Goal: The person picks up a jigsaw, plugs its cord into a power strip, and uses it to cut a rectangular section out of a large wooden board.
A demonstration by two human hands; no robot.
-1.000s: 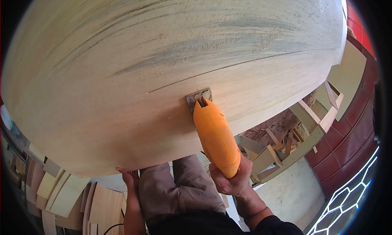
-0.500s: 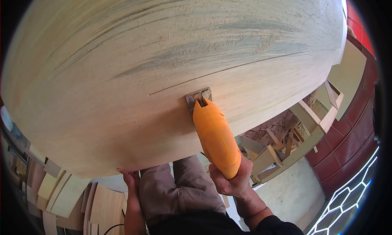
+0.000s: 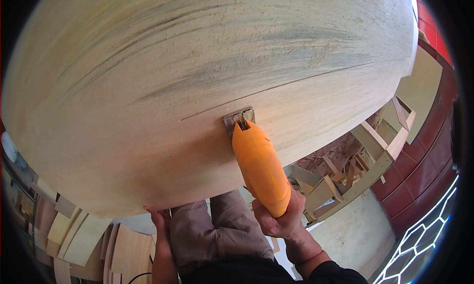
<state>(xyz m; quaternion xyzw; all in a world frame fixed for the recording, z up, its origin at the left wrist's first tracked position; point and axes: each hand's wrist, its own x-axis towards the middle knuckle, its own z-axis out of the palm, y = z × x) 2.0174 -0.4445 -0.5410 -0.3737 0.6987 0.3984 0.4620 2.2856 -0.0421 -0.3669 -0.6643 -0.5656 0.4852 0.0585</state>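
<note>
A large pale plywood sheet (image 3: 113, 151), grey-streaked and dotted with sawdust, fills most of the view. On it rests an orange jigsaw (image 3: 261, 165), its metal base plate flat against the wood. My right hand (image 3: 284, 215) is wrapped round the rear of the jigsaw's body. The blade is hidden beneath the tool. A thin dark line (image 3: 276, 87) runs across the sheet just beyond the base plate. At the near edge, my left hand (image 3: 159, 219) grips the sheet beside my leg, with some fingers hidden under it.
Wood offcuts (image 3: 353, 170) lie in a wooden frame (image 3: 390, 146) at right. More cut boards (image 3: 84, 234) are stacked at lower left. Dark red padded panels (image 3: 419, 170) and a hexagon-patterned light strip (image 3: 414, 244) border the right side. A black cable (image 3: 140, 275) shows at the bottom.
The jigsaw has shifted very slightly left in view, with my right hand still round it. My left hand stays at the sheet's near edge. The view has tilted a little.
</note>
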